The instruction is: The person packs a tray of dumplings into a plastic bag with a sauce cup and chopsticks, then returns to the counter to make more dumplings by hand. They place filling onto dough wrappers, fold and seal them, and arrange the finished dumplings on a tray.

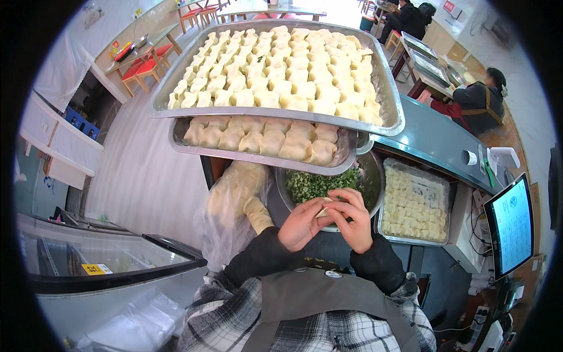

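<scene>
Between the fingers of my left hand and my right hand is a small folded dumpling, pinched from both sides. Both hands are over the near part of a metal bowl that holds chopped green filling. Left of the bowl, rolls of pale dough wrappers lie partly in a clear plastic bag. Beyond the bowl, a large metal tray of dumplings rests above another dumpling tray. To the right of the bowl stands a smaller tray of dumplings.
A raised grey counter runs along the right, with a lit screen near its end. At the left is a glass-topped freezer. A person in an apron sits beyond the counter; another person is farther back.
</scene>
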Demonstrator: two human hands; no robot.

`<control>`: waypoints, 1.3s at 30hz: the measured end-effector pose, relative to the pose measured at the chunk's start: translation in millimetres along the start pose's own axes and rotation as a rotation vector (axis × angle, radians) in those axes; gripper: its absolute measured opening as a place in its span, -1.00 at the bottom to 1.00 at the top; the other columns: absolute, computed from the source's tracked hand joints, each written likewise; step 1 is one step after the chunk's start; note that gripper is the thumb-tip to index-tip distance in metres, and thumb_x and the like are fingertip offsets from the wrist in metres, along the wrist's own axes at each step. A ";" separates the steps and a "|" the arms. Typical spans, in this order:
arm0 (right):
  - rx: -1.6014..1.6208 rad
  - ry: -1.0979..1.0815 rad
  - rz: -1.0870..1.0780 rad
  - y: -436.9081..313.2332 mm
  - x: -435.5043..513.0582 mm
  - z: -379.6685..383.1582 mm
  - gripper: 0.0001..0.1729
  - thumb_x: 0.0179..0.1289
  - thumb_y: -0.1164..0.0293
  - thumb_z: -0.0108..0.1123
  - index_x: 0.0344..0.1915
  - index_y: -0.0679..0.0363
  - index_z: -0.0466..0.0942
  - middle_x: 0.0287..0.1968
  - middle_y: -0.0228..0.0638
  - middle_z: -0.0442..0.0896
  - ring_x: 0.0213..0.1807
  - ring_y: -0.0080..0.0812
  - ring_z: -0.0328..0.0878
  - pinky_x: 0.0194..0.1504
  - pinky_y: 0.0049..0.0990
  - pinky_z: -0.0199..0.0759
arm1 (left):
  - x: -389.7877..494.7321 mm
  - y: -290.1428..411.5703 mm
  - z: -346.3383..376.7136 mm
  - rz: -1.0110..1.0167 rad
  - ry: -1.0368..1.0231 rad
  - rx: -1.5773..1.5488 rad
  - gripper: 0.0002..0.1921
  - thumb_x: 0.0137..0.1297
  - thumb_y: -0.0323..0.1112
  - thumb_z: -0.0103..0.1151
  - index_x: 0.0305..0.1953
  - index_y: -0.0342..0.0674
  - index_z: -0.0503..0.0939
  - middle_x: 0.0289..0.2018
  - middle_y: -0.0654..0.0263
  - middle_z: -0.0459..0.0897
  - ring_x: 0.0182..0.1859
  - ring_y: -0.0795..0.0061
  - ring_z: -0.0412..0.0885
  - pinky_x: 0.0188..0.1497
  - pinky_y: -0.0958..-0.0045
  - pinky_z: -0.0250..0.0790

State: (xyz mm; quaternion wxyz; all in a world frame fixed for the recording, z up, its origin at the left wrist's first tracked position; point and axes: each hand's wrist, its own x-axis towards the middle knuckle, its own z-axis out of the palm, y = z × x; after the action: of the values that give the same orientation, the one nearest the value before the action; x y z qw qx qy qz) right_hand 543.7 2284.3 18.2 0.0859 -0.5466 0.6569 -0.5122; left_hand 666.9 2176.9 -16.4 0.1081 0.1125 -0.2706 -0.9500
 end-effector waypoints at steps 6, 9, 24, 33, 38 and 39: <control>0.254 0.087 0.230 -5.5 -5.1 9.4 -0.80 0.14 0.59 0.31 -0.19 0.30 0.62 -0.05 -0.24 0.61 -0.02 -0.39 0.51 0.01 -0.42 0.40 | -4.2 1.1 13.4 0.094 0.037 0.122 -0.58 0.59 -0.16 -0.29 0.09 -0.39 0.46 0.04 0.19 0.56 0.09 0.45 0.54 0.20 0.34 0.36; 0.331 0.195 0.345 -6.7 -11.8 13.7 -0.78 0.10 0.61 0.34 -0.19 0.33 0.60 -0.08 -0.22 0.61 -0.05 -0.43 0.52 0.03 -0.44 0.39 | -5.4 2.0 12.4 0.121 -0.064 0.127 -0.54 0.59 -0.11 -0.30 0.11 -0.41 0.46 0.07 0.19 0.55 0.10 0.42 0.53 0.22 0.28 0.34; 0.312 0.324 0.089 -40.2 -5.7 23.6 -0.79 0.18 0.68 0.20 -0.16 0.36 0.48 0.02 -0.14 0.48 0.03 -0.38 0.45 0.00 -0.47 0.34 | -4.6 -6.1 25.1 0.728 0.068 0.792 -0.64 0.57 -0.29 -0.27 -0.18 -0.39 0.54 -0.18 0.23 0.55 -0.08 0.36 0.46 0.06 0.38 0.29; 0.440 0.238 0.300 -21.8 -0.1 37.7 -0.73 0.20 0.45 -0.12 -0.47 0.38 0.51 -0.23 -0.13 0.52 -0.14 -0.28 0.46 -0.11 -0.38 0.36 | 8.1 -55.2 17.2 0.248 0.268 0.124 -0.67 0.51 -0.14 -0.09 -0.14 -0.29 0.57 -0.26 0.41 0.60 -0.19 0.67 0.51 -0.18 0.59 0.32; 0.182 0.304 0.071 -31.4 -16.3 35.2 -0.80 0.15 0.54 -0.13 -0.35 0.38 0.48 -0.27 -0.08 0.47 -0.25 -0.22 0.46 -0.18 -0.38 0.38 | 1.7 -47.6 -0.4 0.080 0.138 0.163 -0.77 0.44 -0.27 -0.09 -0.25 -0.25 0.55 -0.39 0.43 0.57 -0.34 0.63 0.51 -0.29 0.54 0.33; 0.184 0.304 0.057 -31.4 -18.1 35.3 -0.80 0.15 0.55 -0.14 -0.32 0.37 0.47 -0.26 -0.08 0.47 -0.26 -0.22 0.46 -0.18 -0.39 0.38 | 1.5 -45.3 -0.6 0.058 0.127 0.176 -0.77 0.44 -0.27 -0.09 -0.26 -0.24 0.55 -0.39 0.43 0.56 -0.34 0.62 0.51 -0.29 0.54 0.33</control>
State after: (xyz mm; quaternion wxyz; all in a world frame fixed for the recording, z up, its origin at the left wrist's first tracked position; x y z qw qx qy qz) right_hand 594.3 2282.3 17.9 0.0497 -0.4339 0.6280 -0.6441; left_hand 659.1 2213.8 -41.4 0.1423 0.1736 -0.3488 -0.9099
